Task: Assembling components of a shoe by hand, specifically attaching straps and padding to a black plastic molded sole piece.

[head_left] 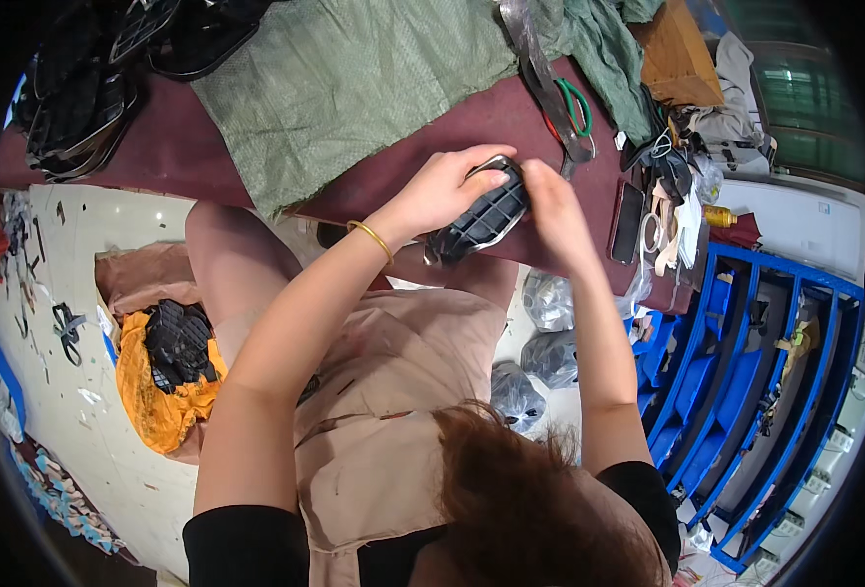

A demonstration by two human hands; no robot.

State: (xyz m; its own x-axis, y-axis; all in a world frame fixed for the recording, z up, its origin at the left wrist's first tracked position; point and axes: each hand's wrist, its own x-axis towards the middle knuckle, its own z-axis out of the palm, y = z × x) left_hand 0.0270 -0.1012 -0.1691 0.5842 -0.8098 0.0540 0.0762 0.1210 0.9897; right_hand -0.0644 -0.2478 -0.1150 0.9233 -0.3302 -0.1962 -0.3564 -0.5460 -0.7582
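Both my hands hold a black piece (pixel 479 221), long and rounded like a shoe sole, with a ribbed grid on its face. It is tilted above the front edge of the maroon table (pixel 393 191). My left hand (pixel 444 188) closes on its upper left side, the thumb lying over its top end. At the upper right edge my right hand (pixel 553 210) is closed on it, fingers partly hidden and a little blurred. A thin, shiny strip shows at the lower end of the piece. Similar black pieces (pixel 75 132) are piled at the table's far left.
A green woven sheet (pixel 354 88) covers the table's back. Green-handled scissors (pixel 575 108), a dark strip (pixel 540 68) and a phone (pixel 627 223) lie to the right. An orange bag (pixel 144 396) with black pieces stands lower left, a blue rack (pixel 746 391) at right.
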